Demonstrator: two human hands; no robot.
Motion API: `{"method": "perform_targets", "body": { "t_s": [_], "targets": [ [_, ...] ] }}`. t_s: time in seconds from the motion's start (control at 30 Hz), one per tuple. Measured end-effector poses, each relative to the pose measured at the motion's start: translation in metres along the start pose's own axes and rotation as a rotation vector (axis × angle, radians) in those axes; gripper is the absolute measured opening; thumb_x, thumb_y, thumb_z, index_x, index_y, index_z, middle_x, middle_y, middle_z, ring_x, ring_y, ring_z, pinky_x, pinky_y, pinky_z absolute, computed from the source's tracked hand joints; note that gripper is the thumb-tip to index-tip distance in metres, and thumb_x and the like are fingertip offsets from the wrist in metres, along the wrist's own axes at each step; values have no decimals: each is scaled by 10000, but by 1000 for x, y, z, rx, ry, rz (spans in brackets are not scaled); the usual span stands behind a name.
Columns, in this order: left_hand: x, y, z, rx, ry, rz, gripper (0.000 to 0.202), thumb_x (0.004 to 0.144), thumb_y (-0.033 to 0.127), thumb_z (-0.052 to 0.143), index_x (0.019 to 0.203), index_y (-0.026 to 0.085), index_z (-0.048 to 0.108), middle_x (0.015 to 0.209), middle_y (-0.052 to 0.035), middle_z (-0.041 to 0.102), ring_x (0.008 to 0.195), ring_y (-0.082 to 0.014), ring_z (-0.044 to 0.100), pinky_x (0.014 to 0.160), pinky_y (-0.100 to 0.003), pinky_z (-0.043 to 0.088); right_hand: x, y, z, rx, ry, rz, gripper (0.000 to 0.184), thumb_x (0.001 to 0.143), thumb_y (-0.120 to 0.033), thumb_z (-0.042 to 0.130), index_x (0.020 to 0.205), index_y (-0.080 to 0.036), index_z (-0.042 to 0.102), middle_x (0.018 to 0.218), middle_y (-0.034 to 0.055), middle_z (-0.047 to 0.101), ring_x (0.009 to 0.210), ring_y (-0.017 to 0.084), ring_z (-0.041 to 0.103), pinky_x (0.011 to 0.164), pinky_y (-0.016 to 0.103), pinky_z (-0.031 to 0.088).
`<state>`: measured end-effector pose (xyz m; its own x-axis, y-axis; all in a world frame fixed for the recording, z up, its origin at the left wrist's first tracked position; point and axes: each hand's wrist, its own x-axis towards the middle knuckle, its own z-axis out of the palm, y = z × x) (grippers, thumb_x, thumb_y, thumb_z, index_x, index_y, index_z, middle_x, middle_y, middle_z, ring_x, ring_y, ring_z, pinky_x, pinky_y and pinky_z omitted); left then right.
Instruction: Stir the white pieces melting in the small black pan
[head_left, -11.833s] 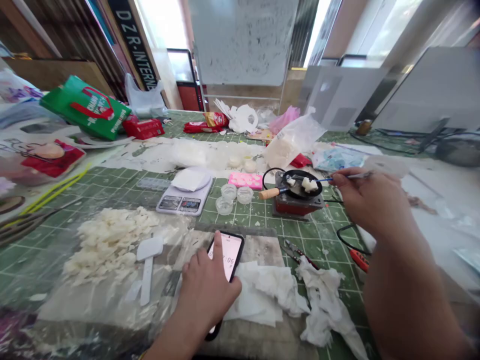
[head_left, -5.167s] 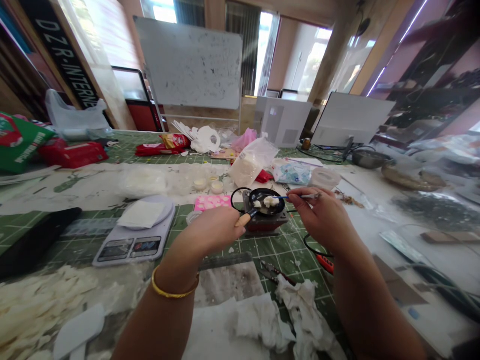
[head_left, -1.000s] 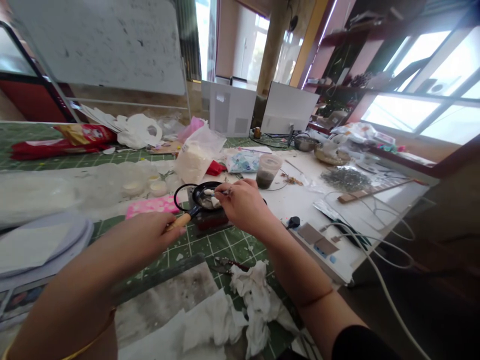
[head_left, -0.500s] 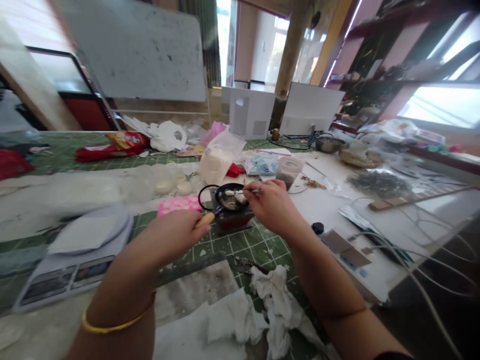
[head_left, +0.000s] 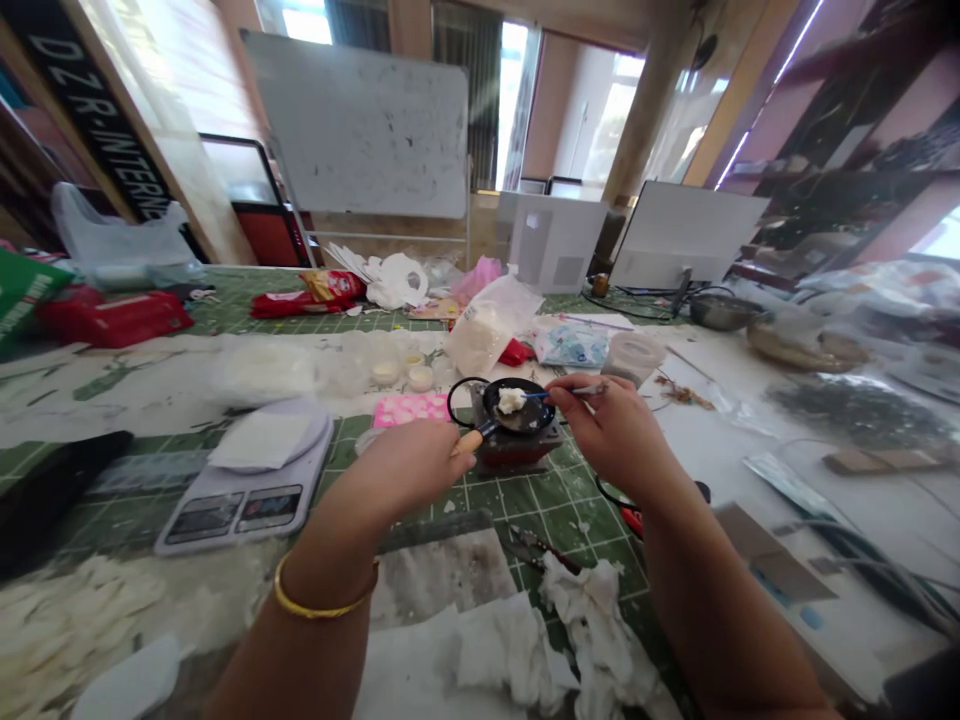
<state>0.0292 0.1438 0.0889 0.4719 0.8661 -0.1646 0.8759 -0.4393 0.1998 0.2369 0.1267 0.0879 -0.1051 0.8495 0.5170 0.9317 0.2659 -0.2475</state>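
Daylight enters from the back of the room, through the tall window with pale translucent curtain (head_left: 199,90), which is burned almost to white. A faint streak of flare lies beside the large white rectangular board (head_left: 367,130). On the green mat with white grid lines (head_left: 525,497) the shadows look soft. The round black pan with wooden handle (head_left: 531,422) is fairly clear (its fine details less so), while the cream-coloured flakes (head_left: 75,630) at lower left and the dark wall shelves (head_left: 832,160) are smeared and stretched.
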Motion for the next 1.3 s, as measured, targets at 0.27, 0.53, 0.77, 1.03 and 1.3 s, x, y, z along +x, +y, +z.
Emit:
{"method": "perform_targets", "body": {
  "t_s": [0.27, 0.53, 0.77, 1.03, 1.3],
  "targets": [
    [0, 0, 1, 13, 16, 18, 457, 813, 484, 256, 690, 173, 567, 660, -57, 603, 505, -128, 484, 471, -248, 253, 1, -4, 6, -6, -38, 8, 265, 835, -320, 394, 876, -201, 627, 786, 46, 660, 777, 182, 562, 816, 337, 328],
    [0, -1, 2, -1, 4, 8, 387, 798, 426, 300, 693, 177, 578, 670, -57, 615, 516, -143, 495, 472, -259, 262, 3, 2, 9, -27, -140, -4, 260, 833, -308, 394, 834, -204, 633, 780, 41, 662, 802, 183, 570, 825, 349, 311],
    [2, -4, 6, -8, 40, 15, 467, 800, 497, 277, 660, 167, 575, 669, -67, 614, 529, -150, 519, 479, -265, 282, 1, 0, 0, -8, -32, -7, 285, 844, -330, 368, 791, -210, 620, 841, 31, 658, 795, 177, 566, 780, 308, 341],
    [3, -6, 9, -9, 41, 22, 489, 800, 516, 260, 670, 166, 576, 672, -73, 623, 539, -145, 519, 501, -264, 286, 0, -4, 3, 27, -17, -12, 269, 841, -319, 377, 805, -204, 617, 856, 26, 656, 806, 171, 568, 777, 302, 344],
    [2, -4, 6, -12, 33, 13, 486, 801, 508, 267, 674, 164, 586, 674, -78, 624, 540, -152, 526, 499, -269, 299, 4, 2, 7, -46, -128, 19, 289, 836, -315, 373, 789, -189, 629, 785, 55, 661, 800, 198, 575, 804, 347, 328]
  ]
}}
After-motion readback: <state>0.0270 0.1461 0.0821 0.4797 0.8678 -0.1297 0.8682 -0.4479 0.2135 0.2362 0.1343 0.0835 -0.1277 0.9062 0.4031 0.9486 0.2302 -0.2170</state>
